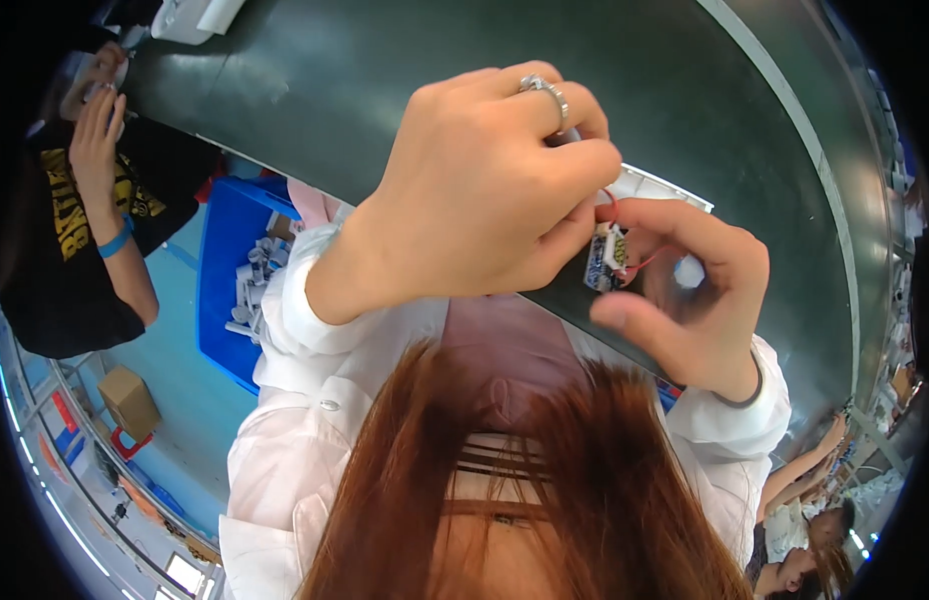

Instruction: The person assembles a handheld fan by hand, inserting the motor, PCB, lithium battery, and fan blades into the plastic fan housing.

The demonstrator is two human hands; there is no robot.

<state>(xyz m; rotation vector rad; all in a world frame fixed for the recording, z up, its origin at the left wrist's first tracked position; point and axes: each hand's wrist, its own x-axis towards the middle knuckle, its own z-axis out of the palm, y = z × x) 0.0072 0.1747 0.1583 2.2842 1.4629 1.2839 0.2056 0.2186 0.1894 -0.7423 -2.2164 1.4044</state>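
My left hand [495, 185], with a ring on one finger, is closed. Its curled fingers mostly hide a small whitish piece [567, 137]. A red wire runs near its fingertips. Close beside it, my right hand [710, 285] holds a small circuit board [607, 258] between thumb and forefinger. The board carries a white connector and thin red wires, one passing back toward the palm. A small pale, rounded piece [690, 271] shows within the curl of the right hand. Both hands are above the dark green work surface [715, 110].
Just beyond my hands lies a white ribbed piece [667, 186]. A blue bin [220, 265] with grey-white parts stands at my left, below the table edge. A co-worker's hand [97, 145] is at the far left. A white object [197, 18] sits at the upper left.
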